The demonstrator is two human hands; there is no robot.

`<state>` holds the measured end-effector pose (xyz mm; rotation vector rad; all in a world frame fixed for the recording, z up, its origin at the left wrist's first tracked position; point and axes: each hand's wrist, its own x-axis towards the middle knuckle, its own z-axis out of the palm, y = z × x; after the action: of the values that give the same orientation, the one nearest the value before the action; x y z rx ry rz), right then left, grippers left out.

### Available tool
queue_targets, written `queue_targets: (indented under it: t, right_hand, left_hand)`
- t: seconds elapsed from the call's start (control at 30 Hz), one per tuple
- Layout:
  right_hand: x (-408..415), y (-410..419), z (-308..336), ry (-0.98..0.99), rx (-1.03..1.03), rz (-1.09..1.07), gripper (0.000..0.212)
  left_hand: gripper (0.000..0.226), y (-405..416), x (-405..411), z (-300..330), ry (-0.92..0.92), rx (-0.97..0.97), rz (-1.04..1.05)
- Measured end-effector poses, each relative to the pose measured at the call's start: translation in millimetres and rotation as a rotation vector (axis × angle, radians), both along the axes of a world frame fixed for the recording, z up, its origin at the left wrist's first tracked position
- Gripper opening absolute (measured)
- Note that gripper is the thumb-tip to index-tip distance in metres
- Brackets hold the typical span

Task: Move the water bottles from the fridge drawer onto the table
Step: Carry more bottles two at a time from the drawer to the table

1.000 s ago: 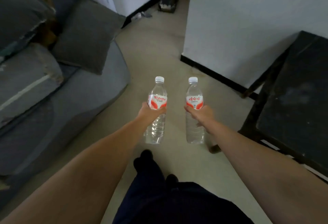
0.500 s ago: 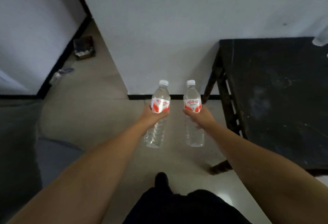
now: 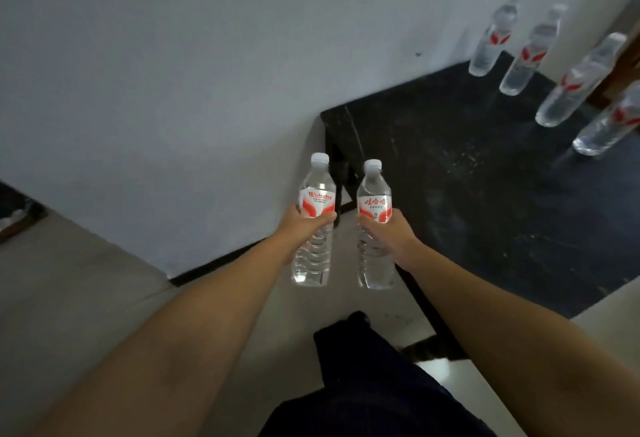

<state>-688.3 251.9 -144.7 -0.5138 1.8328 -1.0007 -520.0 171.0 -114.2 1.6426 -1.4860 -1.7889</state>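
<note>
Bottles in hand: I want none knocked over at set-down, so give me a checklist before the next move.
1. Left hand grips its bottle around the label: ok.
2. Right hand grips its bottle: ok.
3. Both caps on, bottles held upright: ok.
4. Bare stretch of the black table near the hands to land on: ok.
5. Four bottles on the table stand at the far right, apart from that stretch: ok.
6. Held bottles over the tabletop: not ok, left one is off the table's edge.
</note>
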Motion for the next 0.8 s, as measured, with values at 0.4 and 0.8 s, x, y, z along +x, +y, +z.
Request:
queue_targets:
  t: [0.4, 0.8]
  right_hand:
    - [-155, -101, 39, 0.069, -0.035, -0.286, 0.071]
    - [-279, -163, 42, 0.229, -0.032, -0.621, 0.073]
  left_hand:
    - [0.073, -145, -178, 11, -0.047, -0.108, -0.128]
    - [0.076, -244, -357, 11, -0.008, -0.170, -0.431]
